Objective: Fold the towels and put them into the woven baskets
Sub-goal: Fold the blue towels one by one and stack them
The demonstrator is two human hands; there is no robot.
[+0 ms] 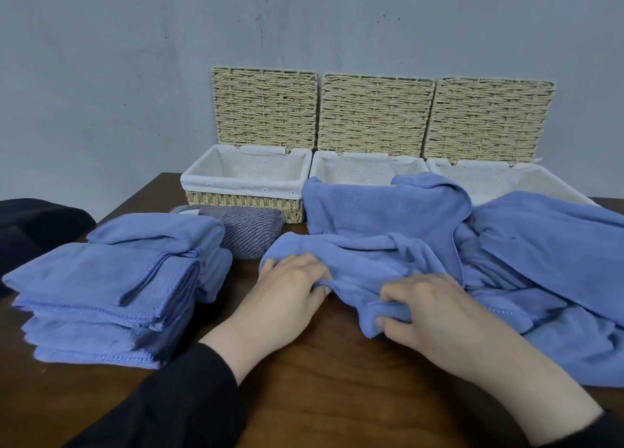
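Note:
A crumpled blue towel (378,245) lies in the middle of the brown table, its far edge draped against the middle woven basket (358,167). My left hand (290,289) pinches a fold at its near left edge. My right hand (429,309) grips a bunched corner beside it. More loose blue towels (553,245) spread to the right, covering the front of the right basket (489,177). The left basket (246,181) stands open with a white liner and nothing inside. A stack of folded blue towels (111,289) sits at the left.
A folded grey ribbed towel (250,228) lies in front of the left basket. All three basket lids (374,113) lean upright against the grey wall. A dark cloth (33,224) lies at the table's left edge. Bare wood (320,397) shows between my forearms.

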